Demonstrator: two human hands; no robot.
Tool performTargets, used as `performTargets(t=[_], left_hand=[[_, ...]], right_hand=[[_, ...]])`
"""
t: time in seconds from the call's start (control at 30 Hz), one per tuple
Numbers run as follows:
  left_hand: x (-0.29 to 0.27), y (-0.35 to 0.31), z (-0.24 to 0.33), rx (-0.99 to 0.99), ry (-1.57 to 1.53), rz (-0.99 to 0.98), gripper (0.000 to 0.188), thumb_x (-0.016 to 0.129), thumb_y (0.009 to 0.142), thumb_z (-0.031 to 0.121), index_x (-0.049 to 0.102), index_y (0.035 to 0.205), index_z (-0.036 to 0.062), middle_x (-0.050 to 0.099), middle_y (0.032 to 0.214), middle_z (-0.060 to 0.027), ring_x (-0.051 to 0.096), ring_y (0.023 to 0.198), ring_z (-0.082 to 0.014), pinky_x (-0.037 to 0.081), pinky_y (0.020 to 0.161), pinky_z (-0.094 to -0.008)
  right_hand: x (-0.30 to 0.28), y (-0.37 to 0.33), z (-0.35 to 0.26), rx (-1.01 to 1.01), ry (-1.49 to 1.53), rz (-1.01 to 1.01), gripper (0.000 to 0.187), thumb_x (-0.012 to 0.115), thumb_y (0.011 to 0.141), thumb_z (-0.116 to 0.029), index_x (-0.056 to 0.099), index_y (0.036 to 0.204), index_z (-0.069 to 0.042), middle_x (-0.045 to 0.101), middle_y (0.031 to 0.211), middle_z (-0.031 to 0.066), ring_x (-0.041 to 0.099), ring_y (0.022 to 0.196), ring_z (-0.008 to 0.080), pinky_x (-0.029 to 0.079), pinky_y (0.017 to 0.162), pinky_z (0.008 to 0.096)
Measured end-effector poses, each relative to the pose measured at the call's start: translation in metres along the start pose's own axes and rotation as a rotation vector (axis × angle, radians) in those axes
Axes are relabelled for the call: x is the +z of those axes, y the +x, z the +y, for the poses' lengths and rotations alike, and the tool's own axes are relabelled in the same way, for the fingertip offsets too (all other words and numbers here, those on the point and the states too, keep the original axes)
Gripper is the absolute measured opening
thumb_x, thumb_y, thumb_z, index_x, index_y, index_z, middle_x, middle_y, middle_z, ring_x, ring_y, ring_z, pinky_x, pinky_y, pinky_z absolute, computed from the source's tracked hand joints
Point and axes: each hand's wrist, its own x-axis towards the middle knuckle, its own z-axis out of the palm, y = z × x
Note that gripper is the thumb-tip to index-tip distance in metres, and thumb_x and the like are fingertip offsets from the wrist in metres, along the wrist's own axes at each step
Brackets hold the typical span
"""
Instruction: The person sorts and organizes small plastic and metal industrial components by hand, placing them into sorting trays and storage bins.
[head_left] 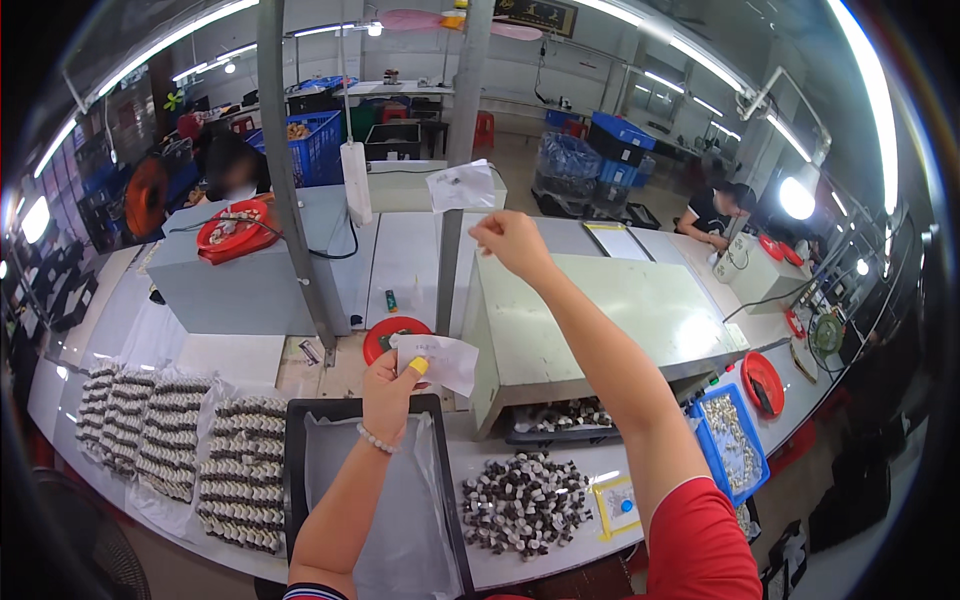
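My left hand, with yellow tape or a cover on the thumb and a beaded bracelet at the wrist, grips a white paper slip with faint writing. It is above the far end of a black tray lined with white sheet. My right hand is raised beside a metal post, its fingers pinched together; anything in them is too small to make out. Another paper is on the post, just above and left of that hand. A red round dish lies partly behind the held slip.
Rows of black-and-white small pieces lie left of the tray, and a loose heap of similar pieces to its right. A grey metal box stands under my right forearm. A blue tray sits farther right. Two people work across the room.
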Motion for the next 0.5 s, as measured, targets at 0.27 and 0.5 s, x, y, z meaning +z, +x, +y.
performTargets(t=[0.27,0.5], left_hand=[[-0.025,0.082,-0.021,0.083,0.291,-0.057,0.015,0.057,0.078,0.003,0.060,0.092,-0.0037,0.061,0.097,-0.0081,0.059,0.087,-0.0161,0.045,0.076,-0.0254],[-0.004,0.203,0.003,0.591,0.734,-0.108,0.024,0.063,0.070,0.014,0.061,0.087,-0.0023,0.044,0.122,-0.0236,0.043,0.113,-0.0340,0.035,0.092,-0.0332]], right_hand=[[0.038,0.075,-0.005,-0.044,-0.428,0.257,0.037,0.067,0.070,-0.038,0.063,0.068,-0.002,0.062,0.065,0.0144,0.060,0.062,0.0290,0.046,0.059,0.0367],[0.033,0.095,0.013,-0.081,-0.359,0.217,0.032,0.063,0.073,-0.034,0.064,0.066,-0.002,0.061,0.064,0.0157,0.060,0.063,0.0313,0.047,0.061,0.0383]])
